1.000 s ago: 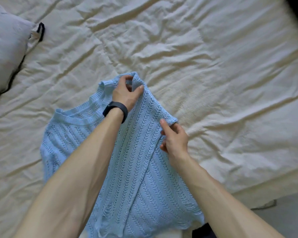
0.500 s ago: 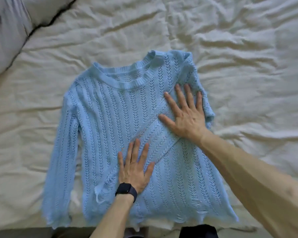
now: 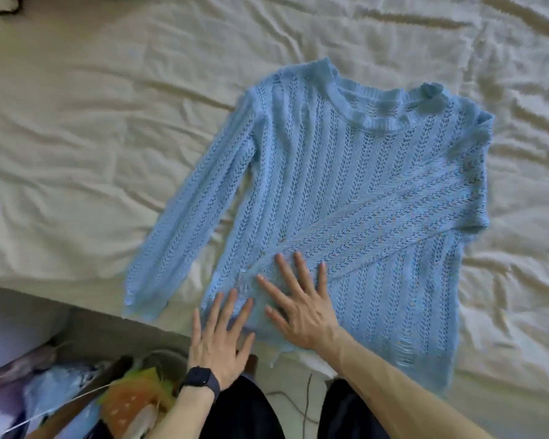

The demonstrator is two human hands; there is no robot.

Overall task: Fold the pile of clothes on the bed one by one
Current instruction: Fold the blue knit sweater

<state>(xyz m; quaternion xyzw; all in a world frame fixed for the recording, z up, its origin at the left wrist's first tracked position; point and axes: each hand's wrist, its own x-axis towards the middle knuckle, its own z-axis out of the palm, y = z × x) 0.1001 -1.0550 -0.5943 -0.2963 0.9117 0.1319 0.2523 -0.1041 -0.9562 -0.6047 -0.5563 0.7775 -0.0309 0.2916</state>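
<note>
Cream bedsheet fills the view, blue knit sweater flat at centre, folded sleeve across it. Right hand and left hand smooth the six-o'clock hem, fingers spread. Next, I'd say, the nine-o'clock sleeve needs folding in.

The sleeve folded across the sweater ends under the right hand, which covers its cuff. The right forearm hides part of the hem. Whether the palm of the left hand touches anything cannot be told. Both forearms are cut off by the bottom edge. The bed runs out of frame at the top and right. A dark thing in the top left corner is cut off and unclear. The heap at lower left is blurred and cut off, its items past telling. A cable on the floor is too thin to follow
</note>
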